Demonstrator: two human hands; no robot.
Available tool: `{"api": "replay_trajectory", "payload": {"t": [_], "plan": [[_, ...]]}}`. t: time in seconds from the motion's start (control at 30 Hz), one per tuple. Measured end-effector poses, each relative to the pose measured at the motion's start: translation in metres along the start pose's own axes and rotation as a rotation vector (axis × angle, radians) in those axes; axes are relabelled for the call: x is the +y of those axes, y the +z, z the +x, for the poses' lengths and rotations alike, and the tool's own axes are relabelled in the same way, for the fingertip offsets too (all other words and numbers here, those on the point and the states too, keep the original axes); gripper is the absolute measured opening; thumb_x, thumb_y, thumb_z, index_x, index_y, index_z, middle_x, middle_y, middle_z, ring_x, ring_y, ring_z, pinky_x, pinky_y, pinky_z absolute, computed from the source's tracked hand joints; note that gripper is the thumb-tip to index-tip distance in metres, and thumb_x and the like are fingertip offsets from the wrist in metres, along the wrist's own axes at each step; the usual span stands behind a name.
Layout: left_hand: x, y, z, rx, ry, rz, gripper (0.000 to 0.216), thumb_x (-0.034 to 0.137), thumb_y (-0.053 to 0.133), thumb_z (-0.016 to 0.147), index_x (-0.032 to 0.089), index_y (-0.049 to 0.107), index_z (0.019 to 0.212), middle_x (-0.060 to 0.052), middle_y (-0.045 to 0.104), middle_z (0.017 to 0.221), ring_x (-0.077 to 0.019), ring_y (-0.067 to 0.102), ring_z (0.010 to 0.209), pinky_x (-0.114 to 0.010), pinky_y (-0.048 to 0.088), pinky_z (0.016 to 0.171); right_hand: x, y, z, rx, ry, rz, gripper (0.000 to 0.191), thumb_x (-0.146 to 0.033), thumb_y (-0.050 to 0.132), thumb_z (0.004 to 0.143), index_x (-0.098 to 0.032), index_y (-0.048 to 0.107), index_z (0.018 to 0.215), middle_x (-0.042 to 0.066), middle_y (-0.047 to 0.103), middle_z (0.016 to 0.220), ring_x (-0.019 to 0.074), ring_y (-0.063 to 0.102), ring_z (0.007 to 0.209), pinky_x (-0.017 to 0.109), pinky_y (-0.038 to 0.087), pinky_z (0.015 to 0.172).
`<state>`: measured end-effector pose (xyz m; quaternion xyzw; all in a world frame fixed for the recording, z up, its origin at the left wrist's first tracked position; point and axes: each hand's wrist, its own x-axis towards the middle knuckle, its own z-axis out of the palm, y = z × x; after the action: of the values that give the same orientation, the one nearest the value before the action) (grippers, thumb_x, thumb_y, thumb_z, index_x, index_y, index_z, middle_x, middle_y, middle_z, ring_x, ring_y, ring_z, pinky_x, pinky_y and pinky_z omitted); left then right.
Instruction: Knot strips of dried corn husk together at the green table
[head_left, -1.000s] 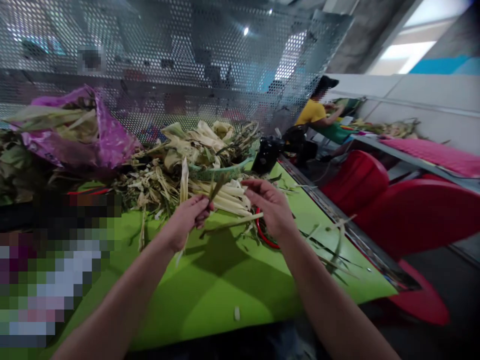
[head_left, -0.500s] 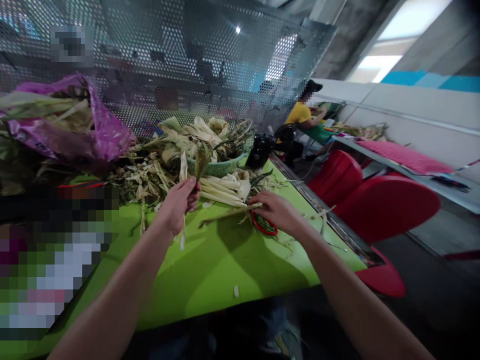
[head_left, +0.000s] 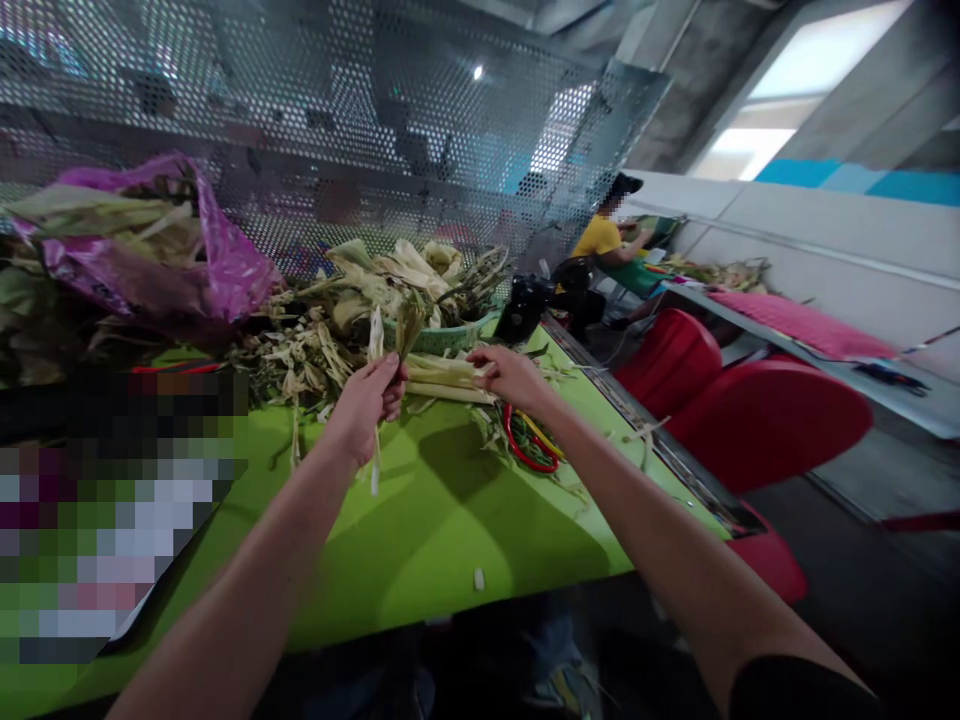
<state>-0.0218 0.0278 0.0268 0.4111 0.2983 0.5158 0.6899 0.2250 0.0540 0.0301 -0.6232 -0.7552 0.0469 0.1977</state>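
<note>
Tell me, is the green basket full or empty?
Full: the green basket has dry husks heaped above its rim.

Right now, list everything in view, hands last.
Table: one, green, under hands
Bag: one, purple, left rear
Basket: one, green, rear centre
Husks: many, cream, brown, table, bag, basket
Loop: one, red, near right wrist
Scrap: one, white, near edge
Object: one, black, beside basket
Screen: one, grey, behind table
Chairs: at least two, red, right
Cloth: one, pink, far right
Person: one, yellow top, background
Left hand: one, holding husks
Right hand: one, touching husks
</note>
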Motion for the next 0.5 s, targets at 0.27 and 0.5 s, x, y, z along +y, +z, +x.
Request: {"api": "replay_trajectory", "payload": {"t": [0.27,0.5], "plan": [[0.000,0.004,-0.002,0.002,0.001,-0.006,0.031,0.044,0.062,0.078,0.015,0.054,0.070,0.009,0.030,0.048,-0.0018,0.021,0.038,-0.016,0.018,0.038,-0.001,-0.028,-0.066,-0.135,0.056,-0.009,0.016,-0.035,0.061,0.077,-0.020,0.064,0.074,0.002,0.063,0.072,0.0174,0.055,0.066,0.027,0.036,0.060],[-0.003,0.003,-0.003,0.007,-0.008,0.007,0.033,0.046,0.063,0.077,0.015,0.055,0.069,0.009,0.029,0.047,-0.0020,0.021,0.037,-0.015,0.019,0.038,-0.005,-0.007,-0.077,-0.058,0.265,0.145,0.010,-0.024,0.064,0.065,-0.020,0.056,0.060,0.002,0.057,0.063,0.0176,0.050,0.063,0.029,0.033,0.059]]}}
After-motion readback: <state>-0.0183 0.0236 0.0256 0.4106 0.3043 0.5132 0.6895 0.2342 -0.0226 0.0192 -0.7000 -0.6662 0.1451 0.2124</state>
